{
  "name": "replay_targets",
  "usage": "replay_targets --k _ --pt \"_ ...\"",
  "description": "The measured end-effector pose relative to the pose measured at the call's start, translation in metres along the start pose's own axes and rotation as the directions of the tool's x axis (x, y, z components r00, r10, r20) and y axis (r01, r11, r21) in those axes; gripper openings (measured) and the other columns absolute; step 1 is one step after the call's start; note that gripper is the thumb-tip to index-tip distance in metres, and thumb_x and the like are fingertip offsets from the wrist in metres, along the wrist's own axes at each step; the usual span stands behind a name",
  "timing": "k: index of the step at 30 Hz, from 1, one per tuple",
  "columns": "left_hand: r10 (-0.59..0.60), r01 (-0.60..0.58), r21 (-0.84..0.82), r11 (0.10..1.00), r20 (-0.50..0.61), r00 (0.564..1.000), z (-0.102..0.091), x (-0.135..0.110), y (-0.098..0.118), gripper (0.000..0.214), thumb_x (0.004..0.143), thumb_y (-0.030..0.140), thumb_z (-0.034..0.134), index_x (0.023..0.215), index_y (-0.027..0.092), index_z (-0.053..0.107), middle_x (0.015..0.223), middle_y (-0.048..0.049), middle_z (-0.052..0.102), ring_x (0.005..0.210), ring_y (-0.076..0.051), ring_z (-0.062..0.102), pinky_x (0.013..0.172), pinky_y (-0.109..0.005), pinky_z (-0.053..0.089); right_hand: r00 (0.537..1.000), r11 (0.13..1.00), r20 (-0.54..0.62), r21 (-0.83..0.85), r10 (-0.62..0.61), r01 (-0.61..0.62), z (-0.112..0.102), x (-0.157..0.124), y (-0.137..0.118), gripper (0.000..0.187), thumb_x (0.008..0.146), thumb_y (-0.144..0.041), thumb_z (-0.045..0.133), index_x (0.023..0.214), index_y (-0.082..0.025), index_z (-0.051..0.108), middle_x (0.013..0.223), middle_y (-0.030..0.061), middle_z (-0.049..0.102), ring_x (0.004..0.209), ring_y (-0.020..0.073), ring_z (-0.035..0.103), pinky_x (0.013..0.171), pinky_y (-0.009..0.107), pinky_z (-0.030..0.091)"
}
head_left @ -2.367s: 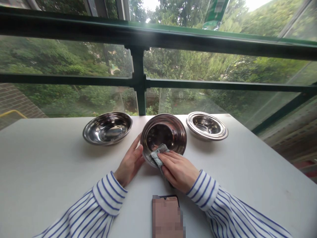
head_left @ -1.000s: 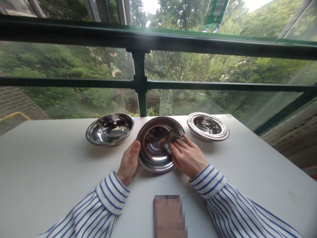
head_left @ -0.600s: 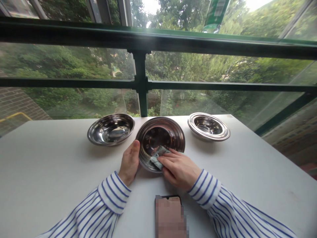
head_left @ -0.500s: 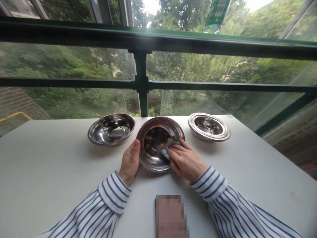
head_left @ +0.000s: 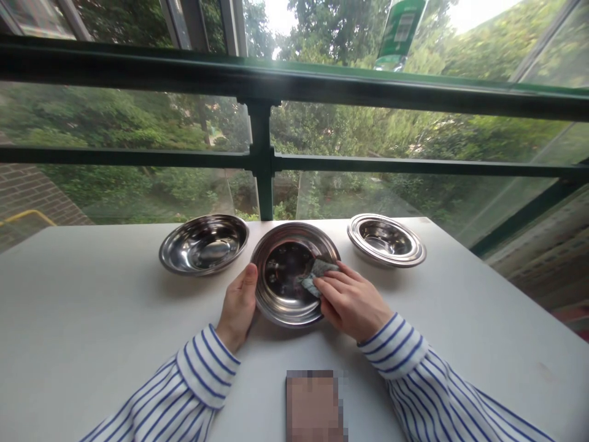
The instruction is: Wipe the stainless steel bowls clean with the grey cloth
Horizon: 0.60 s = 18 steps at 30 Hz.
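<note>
A shiny steel bowl (head_left: 280, 310) is tilted toward me in the middle of the white table. My left hand (head_left: 238, 307) grips its left rim, thumb on the near side and the fingers hidden behind. Inside the bowl, on the right wall, my right hand (head_left: 352, 302) presses a crumpled grey-green cloth (head_left: 318, 274) with its fingertips. Left of it sits another steel bowl (head_left: 205, 245), wide and shallow. To the right is a steel bowl (head_left: 386, 240) with a broad rim, which looks like more than one nested together.
A flat, phone-like object (head_left: 313, 405), blurred by pixels, lies at the front of the table (head_left: 115, 344). Behind the far edge stand a dark green railing (head_left: 262, 123) and glass panes. A bottle with a green label (head_left: 399, 34) is above the rail.
My right hand and the cloth have shifted slightly to the right along the bowl's inner wall. The whole view has tipped a little, so everything appears slightly lower. My left hand keeps its grip.
</note>
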<state>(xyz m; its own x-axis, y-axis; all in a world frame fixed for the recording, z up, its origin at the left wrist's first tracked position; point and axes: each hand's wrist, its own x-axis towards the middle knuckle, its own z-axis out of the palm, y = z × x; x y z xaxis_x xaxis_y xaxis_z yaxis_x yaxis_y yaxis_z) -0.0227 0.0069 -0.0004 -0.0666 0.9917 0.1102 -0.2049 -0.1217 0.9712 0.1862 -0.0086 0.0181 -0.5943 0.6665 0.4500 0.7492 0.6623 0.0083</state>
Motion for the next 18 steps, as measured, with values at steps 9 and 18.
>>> replay_targets --k 9,18 --pt "-0.038 0.039 0.014 0.999 -0.021 0.999 -0.001 -0.001 -0.001 0.052 0.083 0.055 0.043 0.109 0.014 0.064 0.110 -0.0096 0.067 0.106 -0.026 0.059 0.091 -0.037 0.046 0.991 0.966 0.103 0.252 -0.088 0.060 0.006 0.002 -0.034 0.025 0.080 -0.016 0.044 0.100 -0.014 0.058 0.088 0.0077 0.068 0.084 0.0180 0.060 0.082 0.032 0.045" --pt "0.009 -0.006 0.108 0.994 -0.029 1.000 0.002 -0.002 0.002 0.056 0.083 0.057 0.041 0.110 0.013 0.063 0.108 -0.0095 0.068 0.105 -0.025 0.059 0.092 -0.035 0.044 0.980 0.990 0.180 0.092 0.086 -0.103 -0.003 0.006 -0.021 0.021 0.081 -0.018 0.044 0.092 -0.015 0.062 0.086 0.0083 0.069 0.087 0.0221 0.059 0.081 0.037 0.038"
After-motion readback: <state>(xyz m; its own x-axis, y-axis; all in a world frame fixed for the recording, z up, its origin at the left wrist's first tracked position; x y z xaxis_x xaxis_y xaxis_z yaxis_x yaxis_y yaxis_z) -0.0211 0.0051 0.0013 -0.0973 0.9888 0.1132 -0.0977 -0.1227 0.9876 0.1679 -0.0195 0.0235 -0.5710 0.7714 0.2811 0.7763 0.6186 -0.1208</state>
